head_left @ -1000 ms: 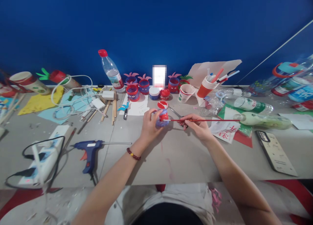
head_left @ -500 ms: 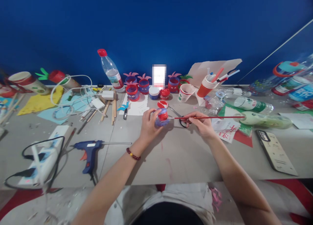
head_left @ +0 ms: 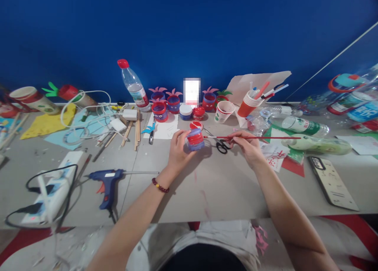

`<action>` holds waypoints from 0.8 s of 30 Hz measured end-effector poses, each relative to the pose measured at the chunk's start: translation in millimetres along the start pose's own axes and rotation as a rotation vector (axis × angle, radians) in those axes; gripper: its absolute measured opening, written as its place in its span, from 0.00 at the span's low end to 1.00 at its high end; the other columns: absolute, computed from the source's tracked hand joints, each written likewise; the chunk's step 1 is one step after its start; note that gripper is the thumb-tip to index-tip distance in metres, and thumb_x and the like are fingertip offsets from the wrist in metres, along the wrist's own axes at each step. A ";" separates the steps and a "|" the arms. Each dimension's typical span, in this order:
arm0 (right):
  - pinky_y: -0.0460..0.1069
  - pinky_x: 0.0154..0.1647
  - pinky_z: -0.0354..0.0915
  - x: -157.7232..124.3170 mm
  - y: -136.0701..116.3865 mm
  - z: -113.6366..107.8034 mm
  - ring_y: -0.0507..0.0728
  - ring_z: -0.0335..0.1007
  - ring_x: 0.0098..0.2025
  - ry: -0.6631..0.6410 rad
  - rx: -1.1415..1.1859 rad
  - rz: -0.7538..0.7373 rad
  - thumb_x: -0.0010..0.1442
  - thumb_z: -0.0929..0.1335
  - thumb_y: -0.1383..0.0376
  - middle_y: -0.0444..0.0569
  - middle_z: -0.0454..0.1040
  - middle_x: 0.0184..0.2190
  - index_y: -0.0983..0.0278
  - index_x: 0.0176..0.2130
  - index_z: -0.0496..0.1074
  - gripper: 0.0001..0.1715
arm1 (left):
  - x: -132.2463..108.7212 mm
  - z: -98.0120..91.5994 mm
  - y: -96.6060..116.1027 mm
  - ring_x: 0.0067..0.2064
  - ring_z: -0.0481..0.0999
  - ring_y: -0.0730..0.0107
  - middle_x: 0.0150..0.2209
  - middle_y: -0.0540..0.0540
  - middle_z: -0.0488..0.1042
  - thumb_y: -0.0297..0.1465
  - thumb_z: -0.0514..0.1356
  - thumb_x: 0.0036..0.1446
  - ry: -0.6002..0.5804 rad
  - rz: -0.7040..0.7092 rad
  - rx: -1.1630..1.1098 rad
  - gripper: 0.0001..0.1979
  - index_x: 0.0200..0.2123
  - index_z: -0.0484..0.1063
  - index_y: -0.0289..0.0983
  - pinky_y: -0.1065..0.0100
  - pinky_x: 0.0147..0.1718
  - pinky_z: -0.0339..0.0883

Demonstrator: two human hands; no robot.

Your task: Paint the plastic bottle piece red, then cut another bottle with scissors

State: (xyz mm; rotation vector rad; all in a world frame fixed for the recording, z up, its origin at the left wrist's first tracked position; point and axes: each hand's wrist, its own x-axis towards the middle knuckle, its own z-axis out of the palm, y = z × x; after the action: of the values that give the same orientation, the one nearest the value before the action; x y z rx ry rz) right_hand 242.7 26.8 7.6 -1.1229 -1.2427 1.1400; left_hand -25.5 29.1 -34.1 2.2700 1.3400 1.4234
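My left hand (head_left: pixel 180 149) is wrapped round a small cup (head_left: pixel 196 140) painted with a red band between purple-blue bands, tilted a little above the table. In the fingers of my right hand (head_left: pixel 245 146) is a thin red paintbrush (head_left: pixel 265 137), held level. Its tip points at the cup's red band; whether it touches I cannot tell. Just behind the cup lies a round lid with red paint (head_left: pixel 196 125). Beneath the brush rests a pair of scissors (head_left: pixel 222 146) with black handles. An open jar of red paint (head_left: pixel 199 113) stands farther back.
Several painted cups with paper leaves, such as this one (head_left: pixel 159 111), line the blue wall. A white-lidded jar (head_left: pixel 186 111), a paper cup (head_left: pixel 224 112) and a water bottle (head_left: pixel 134 88) stand there too. A glue gun (head_left: pixel 110 184) lies left, a phone (head_left: pixel 333 183) right.
The brush has drawn back slightly to the right with my right hand. The cup has turned in my left hand, showing more of its red band.
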 end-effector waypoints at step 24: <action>0.48 0.23 0.68 -13.2 -11.8 25.7 0.53 0.71 0.26 -0.148 -0.039 0.034 0.53 0.75 0.52 0.48 0.80 0.27 0.59 0.33 0.79 0.14 | -2.5 14.1 5.5 0.50 0.70 0.57 0.50 0.40 0.66 0.30 0.66 0.55 0.004 0.112 0.121 0.32 0.61 0.60 0.42 0.54 0.51 0.69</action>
State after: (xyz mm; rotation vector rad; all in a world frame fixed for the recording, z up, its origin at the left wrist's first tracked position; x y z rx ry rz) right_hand 217.1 12.5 18.4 -1.1082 -1.3695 1.2480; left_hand -11.5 28.4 -40.5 2.4563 1.3543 1.4168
